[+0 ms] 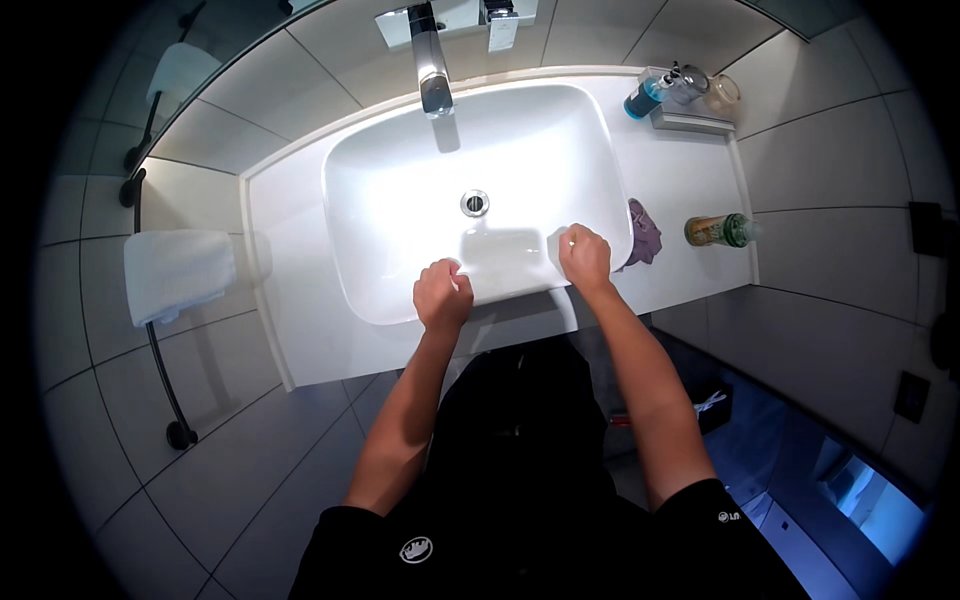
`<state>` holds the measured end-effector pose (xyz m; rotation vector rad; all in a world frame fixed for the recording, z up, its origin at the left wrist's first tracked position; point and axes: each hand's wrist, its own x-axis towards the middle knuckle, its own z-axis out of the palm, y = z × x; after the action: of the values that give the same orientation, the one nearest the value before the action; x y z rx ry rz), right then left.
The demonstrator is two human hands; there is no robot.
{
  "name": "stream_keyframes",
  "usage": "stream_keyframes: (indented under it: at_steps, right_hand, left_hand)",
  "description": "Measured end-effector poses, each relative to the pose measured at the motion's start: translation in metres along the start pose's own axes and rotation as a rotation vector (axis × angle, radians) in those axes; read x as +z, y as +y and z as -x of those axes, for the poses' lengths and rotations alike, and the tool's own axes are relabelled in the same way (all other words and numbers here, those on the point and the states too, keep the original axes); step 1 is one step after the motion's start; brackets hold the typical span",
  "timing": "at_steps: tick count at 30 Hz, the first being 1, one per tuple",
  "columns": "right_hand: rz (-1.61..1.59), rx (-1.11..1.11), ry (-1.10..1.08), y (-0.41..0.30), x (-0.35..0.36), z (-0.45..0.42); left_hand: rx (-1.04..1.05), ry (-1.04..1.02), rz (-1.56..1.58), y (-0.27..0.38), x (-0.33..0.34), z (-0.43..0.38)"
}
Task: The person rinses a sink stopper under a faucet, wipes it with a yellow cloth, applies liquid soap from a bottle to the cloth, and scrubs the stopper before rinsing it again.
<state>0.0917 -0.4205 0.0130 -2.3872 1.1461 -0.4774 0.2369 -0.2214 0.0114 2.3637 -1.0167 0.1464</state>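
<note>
My left hand (444, 295) is curled into a fist over the near rim of a white ceramic washbasin (405, 172), thumb towards the right. To its right, my right hand (586, 255) is also a fist, above the basin's near right corner. A small pale spot shows at its fingers; I cannot make out what it is. No held object is visible in either hand. A metal drain (474, 203) sits in the basin floor beyond my hands. Over the far rim reaches a chrome faucet (435, 82). A crumpled purple cloth (644, 234) lies against the basin's right side.
On the white countertop (675, 165) stands a green-capped drink bottle (716, 230). At the back right are a blue pump bottle (643, 99) and clear glasses (690, 84) by a tray (694, 122). A white towel (180, 274) hangs from a black rail (166, 379) at left.
</note>
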Motion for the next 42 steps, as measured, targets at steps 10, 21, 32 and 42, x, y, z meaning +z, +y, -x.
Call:
stream_keyframes:
  at_steps: [10,21,32,42]
  right_hand:
    - [-0.040,0.041,-0.031,-0.0023,-0.0025,-0.0002]
    - [-0.042,0.073,-0.095,-0.0030,-0.0056,-0.0014]
    - [-0.087,0.072,-0.067,-0.0020,-0.0040,0.0003]
    - [-0.130,-0.020,0.164,-0.0068,-0.0032,-0.0019]
  left_hand:
    - [0.003,0.008,-0.035,0.0025,-0.0021,-0.0012]
    - [-0.037,-0.031,-0.043,0.0029,-0.0030,-0.0021]
    - [-0.047,-0.048,-0.052,0.0043,-0.0041,-0.0028]
    - [0.008,0.002,-0.050,-0.0005,0.0020,0.0012]
